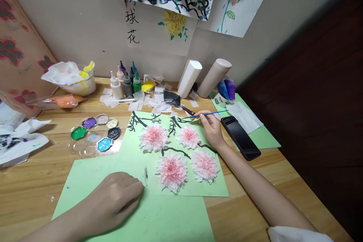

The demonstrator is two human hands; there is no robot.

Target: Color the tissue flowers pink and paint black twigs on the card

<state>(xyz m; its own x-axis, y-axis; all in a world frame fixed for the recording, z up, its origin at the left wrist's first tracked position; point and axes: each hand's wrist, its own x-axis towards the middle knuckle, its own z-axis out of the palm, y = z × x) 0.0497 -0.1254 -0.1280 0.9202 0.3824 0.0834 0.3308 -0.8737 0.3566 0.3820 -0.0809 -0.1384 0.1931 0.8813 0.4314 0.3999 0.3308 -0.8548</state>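
Note:
My right hand (210,127) pinches a thin blue brush (211,113), its tip on black painted branches near the top edge of a green sheet (136,162). Four pink and white paper flowers (172,172) are fixed on that sheet among black branch lines. Below and to the left, my left hand (120,194) rests with curled fingers on another green sheet (176,219); whether anything is inside it is hidden. A clear palette (93,137) with purple, green, blue, black and pale paints lies left of the flower sheet.
Paint bottles (116,86), paper scraps (136,105) and scissors (187,110) lie at the back, near two upright containers (190,78). A black phone (241,138) lies right of my right hand. At left are a tissue-filled bowl (87,85) and crumpled papers (25,140).

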